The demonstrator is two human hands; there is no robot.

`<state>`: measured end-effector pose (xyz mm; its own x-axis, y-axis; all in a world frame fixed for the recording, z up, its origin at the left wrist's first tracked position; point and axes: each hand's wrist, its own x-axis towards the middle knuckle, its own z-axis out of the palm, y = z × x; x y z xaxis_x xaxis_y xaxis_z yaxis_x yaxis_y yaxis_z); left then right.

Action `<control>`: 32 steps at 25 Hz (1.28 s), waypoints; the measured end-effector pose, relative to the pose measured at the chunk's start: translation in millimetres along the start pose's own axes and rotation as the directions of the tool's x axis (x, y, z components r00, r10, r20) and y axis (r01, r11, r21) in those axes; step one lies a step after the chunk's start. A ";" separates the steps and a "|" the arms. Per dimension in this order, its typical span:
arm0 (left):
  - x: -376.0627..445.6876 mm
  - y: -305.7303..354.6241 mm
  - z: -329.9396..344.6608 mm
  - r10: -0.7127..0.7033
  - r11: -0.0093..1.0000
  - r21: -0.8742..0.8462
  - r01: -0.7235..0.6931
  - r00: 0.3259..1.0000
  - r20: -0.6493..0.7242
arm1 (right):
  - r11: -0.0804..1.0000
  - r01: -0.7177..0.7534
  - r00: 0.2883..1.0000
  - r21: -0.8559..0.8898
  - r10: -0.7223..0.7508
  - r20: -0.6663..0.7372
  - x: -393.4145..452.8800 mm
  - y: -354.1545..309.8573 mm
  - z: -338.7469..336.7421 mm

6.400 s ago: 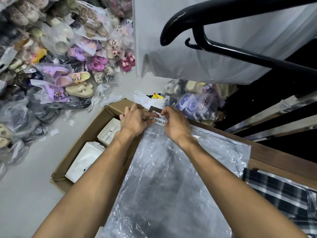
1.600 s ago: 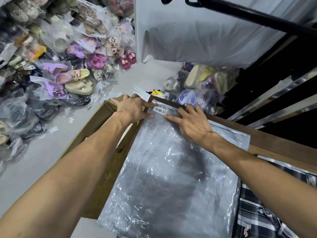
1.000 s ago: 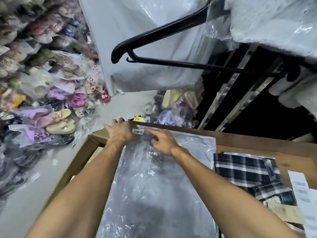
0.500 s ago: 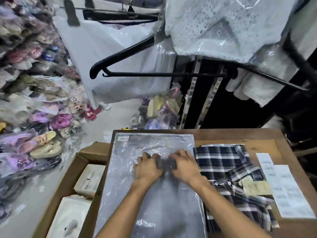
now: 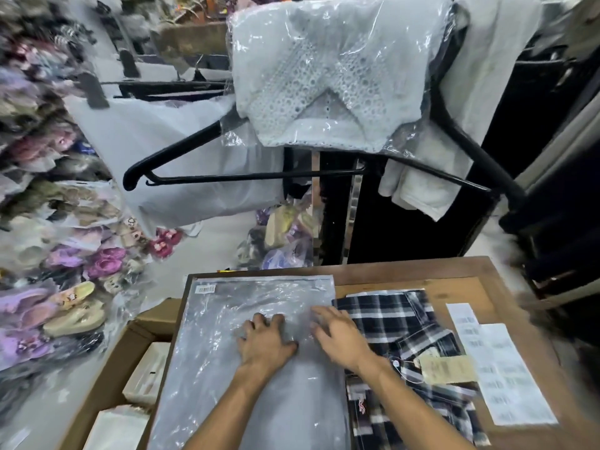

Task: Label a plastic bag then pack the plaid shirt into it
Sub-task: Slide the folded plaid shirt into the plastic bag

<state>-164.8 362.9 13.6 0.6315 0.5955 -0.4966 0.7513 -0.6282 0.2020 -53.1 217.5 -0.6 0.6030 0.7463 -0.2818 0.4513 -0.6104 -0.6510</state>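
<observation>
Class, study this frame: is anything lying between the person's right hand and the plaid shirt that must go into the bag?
Nothing visible does. The right hand rests at the plastic bag's right edge, and the plaid shirt lies directly beside it on the wooden table. A paper tag sits on the shirt, beyond the hand.

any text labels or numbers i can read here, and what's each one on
No text here can be read.
Barcode sticker on the bag's far left corner: bars show, digits too small.
Hang tag on the plaid shirt: print blurred.
White label sheets on the table: rows of print, blurred.
Small red mark on the shirt: unreadable.
</observation>
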 end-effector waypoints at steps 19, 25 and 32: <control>-24.0 37.8 31.1 -0.023 1.000 0.010 0.022 0.991 0.129 | 0.934 -0.020 0.987 -0.357 0.077 0.144 -91.8 105.6 -64.5; -30.7 0.8 20.4 0.127 0.961 0.221 -0.168 0.974 0.190 | 0.943 -0.063 0.991 -0.327 0.099 0.094 -93.6 106.4 -52.0; -39.6 -39.7 4.2 0.347 0.786 0.436 -0.439 0.896 0.278 | 0.945 -0.089 0.987 -0.316 0.127 0.100 -103.3 102.5 -41.4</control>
<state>-220.4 362.2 21.7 0.7732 0.1764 -0.6092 0.2292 -0.9733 0.0090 -41.9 66.9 -9.1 0.5867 0.6856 -0.4309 0.5799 -0.7271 -0.3673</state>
